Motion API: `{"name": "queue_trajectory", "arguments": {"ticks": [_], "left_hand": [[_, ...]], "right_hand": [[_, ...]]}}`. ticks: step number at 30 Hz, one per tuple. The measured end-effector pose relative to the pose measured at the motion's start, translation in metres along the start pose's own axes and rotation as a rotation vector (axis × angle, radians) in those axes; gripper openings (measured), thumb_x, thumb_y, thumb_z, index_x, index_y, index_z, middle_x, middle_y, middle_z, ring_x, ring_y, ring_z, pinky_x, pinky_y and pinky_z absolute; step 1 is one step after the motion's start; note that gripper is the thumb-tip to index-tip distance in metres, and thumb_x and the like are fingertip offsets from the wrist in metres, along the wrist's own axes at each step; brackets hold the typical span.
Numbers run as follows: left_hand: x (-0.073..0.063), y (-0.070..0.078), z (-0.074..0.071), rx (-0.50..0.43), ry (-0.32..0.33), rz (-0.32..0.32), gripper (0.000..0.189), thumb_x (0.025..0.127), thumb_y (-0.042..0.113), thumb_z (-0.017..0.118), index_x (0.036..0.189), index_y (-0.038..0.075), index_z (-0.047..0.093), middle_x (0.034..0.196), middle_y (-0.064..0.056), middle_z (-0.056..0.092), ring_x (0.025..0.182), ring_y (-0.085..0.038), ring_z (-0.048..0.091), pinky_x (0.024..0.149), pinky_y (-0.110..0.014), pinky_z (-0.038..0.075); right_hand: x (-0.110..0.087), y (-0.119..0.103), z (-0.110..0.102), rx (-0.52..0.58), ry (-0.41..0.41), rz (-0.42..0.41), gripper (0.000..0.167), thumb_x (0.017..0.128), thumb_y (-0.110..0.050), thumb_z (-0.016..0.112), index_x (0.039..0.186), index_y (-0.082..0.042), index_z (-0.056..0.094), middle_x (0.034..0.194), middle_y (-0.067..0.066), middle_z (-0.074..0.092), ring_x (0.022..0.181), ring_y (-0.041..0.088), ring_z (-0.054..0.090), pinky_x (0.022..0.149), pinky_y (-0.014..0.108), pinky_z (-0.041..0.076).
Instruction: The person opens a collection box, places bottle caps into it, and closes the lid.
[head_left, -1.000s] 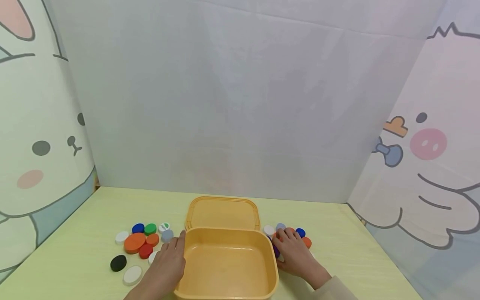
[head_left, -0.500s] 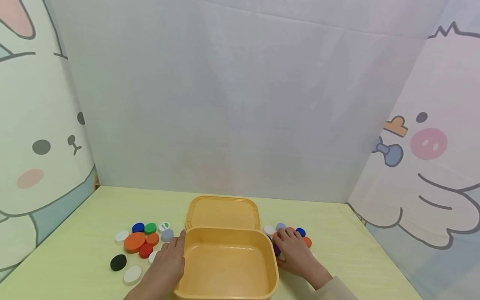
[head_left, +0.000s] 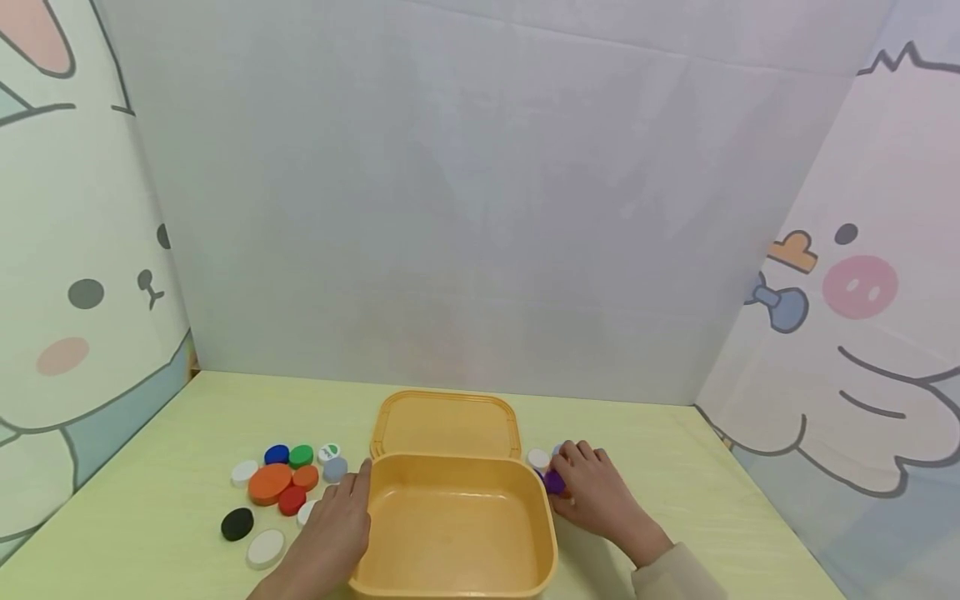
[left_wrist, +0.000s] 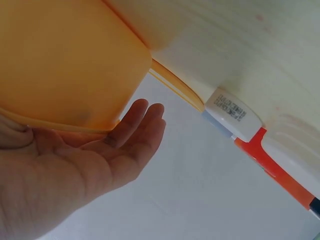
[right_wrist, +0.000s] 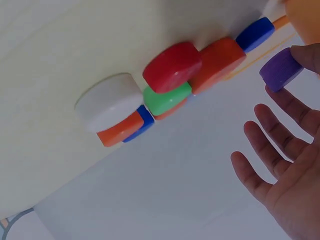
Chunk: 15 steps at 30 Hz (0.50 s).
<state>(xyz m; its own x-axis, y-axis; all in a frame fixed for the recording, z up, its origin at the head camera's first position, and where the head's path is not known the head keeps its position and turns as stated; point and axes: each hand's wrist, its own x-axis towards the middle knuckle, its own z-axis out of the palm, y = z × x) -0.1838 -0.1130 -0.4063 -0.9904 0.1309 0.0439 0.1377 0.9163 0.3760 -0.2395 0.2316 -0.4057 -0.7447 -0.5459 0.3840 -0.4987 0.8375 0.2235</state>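
A yellow-orange plastic box (head_left: pixel 457 533) stands at the front centre, and nothing lies in it. My left hand (head_left: pixel 333 529) rests at its left rim. In the left wrist view its fingers (left_wrist: pixel 145 132) extend loosely past the box corner. At the box's right side my right hand (head_left: pixel 596 496) pinches a purple bottle cap (right_wrist: pixel 281 70) between thumb and index finger; its other fingers are spread. Just beyond that hand lie several caps, among them a red cap (right_wrist: pixel 172 67), a green cap (right_wrist: pixel 167 97) and a white cap (right_wrist: pixel 107 102). The hand hides most of them in the head view.
Behind the box lies its matching lid (head_left: pixel 446 425). Left of the box several more caps are grouped, including a large orange cap (head_left: pixel 269 484), a black cap (head_left: pixel 237 524) and a cream-white cap (head_left: pixel 266 549). A grey curtain (head_left: pixel 465 208) hangs behind the table (head_left: pixel 712 492).
My right hand has shifted slightly up and away, and the purple cap has moved up with it. The left hand and box have stayed in place.
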Motion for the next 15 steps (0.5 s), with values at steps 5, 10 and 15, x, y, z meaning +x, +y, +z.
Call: {"name": "queue_trajectory", "arguments": {"ticks": [5,10,15], "left_hand": [[0.0,0.0,0.001,-0.004,0.0,-0.009,0.056,0.087,0.007,0.048,0.138,-0.004,0.029,0.122,-0.018,0.047,0.102,-0.031,0.048,0.092,-0.053,0.041],[0.0,0.0,0.001,-0.002,0.004,-0.002,0.056,0.087,0.007,0.048,0.138,-0.004,0.028,0.121,-0.018,0.047,0.102,-0.032,0.048,0.09,-0.053,0.041],[0.001,0.0,0.002,-0.003,0.014,-0.003,0.056,0.087,0.007,0.048,0.138,-0.004,0.029,0.121,-0.018,0.048,0.102,-0.032,0.048,0.09,-0.053,0.041]], "right_hand": [[0.007,0.002,-0.012,-0.009,0.043,0.002,0.03,0.07,-0.036,0.072,0.087,-0.016,0.058,0.091,-0.001,0.051,0.082,0.017,0.045,0.07,0.035,0.042],[0.015,0.001,-0.021,-0.006,0.063,-0.004,0.028,0.072,-0.037,0.071,0.088,-0.018,0.058,0.093,-0.001,0.051,0.084,0.017,0.045,0.071,0.035,0.042],[0.022,-0.009,-0.028,0.017,0.082,-0.029,0.024,0.073,-0.035,0.069,0.087,-0.019,0.059,0.093,-0.002,0.051,0.084,0.016,0.046,0.071,0.035,0.042]]}}
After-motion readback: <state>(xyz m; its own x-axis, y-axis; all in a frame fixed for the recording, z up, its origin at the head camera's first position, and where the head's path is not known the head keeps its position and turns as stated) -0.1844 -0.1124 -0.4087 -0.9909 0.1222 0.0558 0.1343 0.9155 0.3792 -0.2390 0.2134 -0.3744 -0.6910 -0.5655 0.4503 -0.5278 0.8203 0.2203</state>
